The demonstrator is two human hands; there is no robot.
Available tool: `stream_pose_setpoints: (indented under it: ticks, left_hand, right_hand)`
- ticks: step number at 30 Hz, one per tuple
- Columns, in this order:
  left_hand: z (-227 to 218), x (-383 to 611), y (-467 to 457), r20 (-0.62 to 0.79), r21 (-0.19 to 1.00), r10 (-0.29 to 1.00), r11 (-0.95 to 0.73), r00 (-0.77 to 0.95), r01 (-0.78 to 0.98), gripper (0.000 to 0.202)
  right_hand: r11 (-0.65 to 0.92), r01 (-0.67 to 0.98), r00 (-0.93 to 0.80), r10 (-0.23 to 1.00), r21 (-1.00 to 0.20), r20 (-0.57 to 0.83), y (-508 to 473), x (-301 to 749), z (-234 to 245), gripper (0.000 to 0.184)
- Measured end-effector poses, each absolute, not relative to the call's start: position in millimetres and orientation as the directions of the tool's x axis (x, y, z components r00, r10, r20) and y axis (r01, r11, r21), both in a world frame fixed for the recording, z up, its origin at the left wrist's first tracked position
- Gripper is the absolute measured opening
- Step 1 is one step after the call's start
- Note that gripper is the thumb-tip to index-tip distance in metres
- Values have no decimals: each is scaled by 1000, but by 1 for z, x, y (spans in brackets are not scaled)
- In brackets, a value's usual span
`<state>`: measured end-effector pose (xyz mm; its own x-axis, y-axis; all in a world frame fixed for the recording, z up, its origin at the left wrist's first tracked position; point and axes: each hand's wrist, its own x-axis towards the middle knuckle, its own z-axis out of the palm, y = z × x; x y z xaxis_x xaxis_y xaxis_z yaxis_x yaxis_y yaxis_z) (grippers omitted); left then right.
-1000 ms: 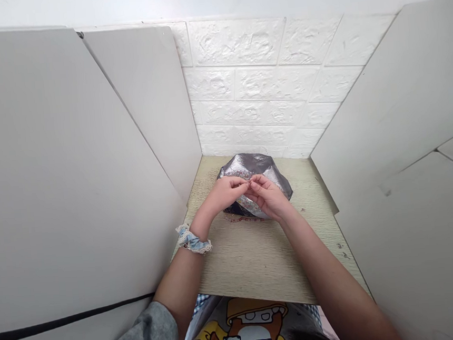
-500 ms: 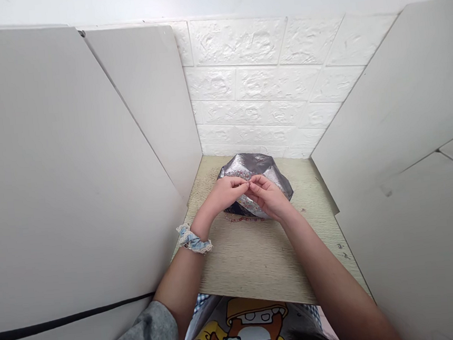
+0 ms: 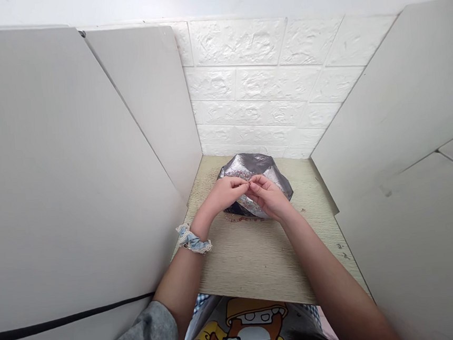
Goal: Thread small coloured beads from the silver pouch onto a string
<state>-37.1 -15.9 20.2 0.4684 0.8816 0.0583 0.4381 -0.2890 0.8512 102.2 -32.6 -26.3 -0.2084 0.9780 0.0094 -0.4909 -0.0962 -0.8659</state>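
My left hand (image 3: 230, 190) and my right hand (image 3: 267, 194) meet fingertip to fingertip above a shiny silver bag (image 3: 277, 179). Both are closed in a pinch; whatever sits between the fingertips is too small to name. Many tiny beads, mostly reddish and pale, lie on the bag under my hands, partly hidden by them. A string of small red beads (image 3: 244, 219) runs along the bag's near edge on the wooden board. Around my left wrist is a light blue scrunchie with lace trim (image 3: 194, 240).
The wooden board (image 3: 250, 263) reaches from my lap to a white brick-patterned wall (image 3: 263, 92). Pale panels stand close on the left (image 3: 50, 153) and right (image 3: 397, 123). Two small metal fittings (image 3: 342, 251) sit near the board's right edge.
My right thumb has shifted very slightly at the pinch. Both arms, the bag and the beads otherwise look the same.
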Motion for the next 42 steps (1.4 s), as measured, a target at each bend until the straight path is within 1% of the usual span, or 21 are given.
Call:
stream_pose_setpoints:
  ticks: [6,9,13,17,22,27,29,36,40,42]
  left_hand:
    - [20,-37,-16,49,855,882,-280,469,436,28]
    - [21,-37,-16,21,872,878,-250,479,421,28]
    - [20,-39,-15,-31,900,852,-203,523,385,28]
    - [18,-41,-13,-66,911,817,-185,572,369,35]
    - [17,-42,-12,-123,899,824,-144,554,414,37]
    - [20,-38,-14,-125,922,843,-96,524,374,35]
    - [20,-37,-15,-117,938,847,-77,518,337,33]
    - [19,-39,-14,-66,962,798,-108,599,250,35]
    - [22,-39,-15,-78,967,817,-76,572,241,31]
    - [24,-38,-16,-94,966,829,-58,552,252,29]
  right_hand:
    - [-64,-447,-207,978,-892,34,-33,102,-26,14]
    - [-41,-399,-204,978,-916,45,-33,103,-26,15]
    - [6,-247,-204,977,-969,58,-34,107,-23,18]
    - [79,-65,-189,978,-995,90,-36,110,-16,18]
    - [133,103,-141,983,-986,118,-37,111,-14,16]
    - [266,244,-62,964,-933,258,-36,112,-16,18]
    - [287,265,-59,958,-921,282,-36,112,-14,17]
    - [247,177,-45,969,-953,243,-40,115,-6,10]
    - [261,172,29,963,-950,269,-38,118,-6,12]
    - [273,206,52,956,-940,289,-36,119,-8,13]
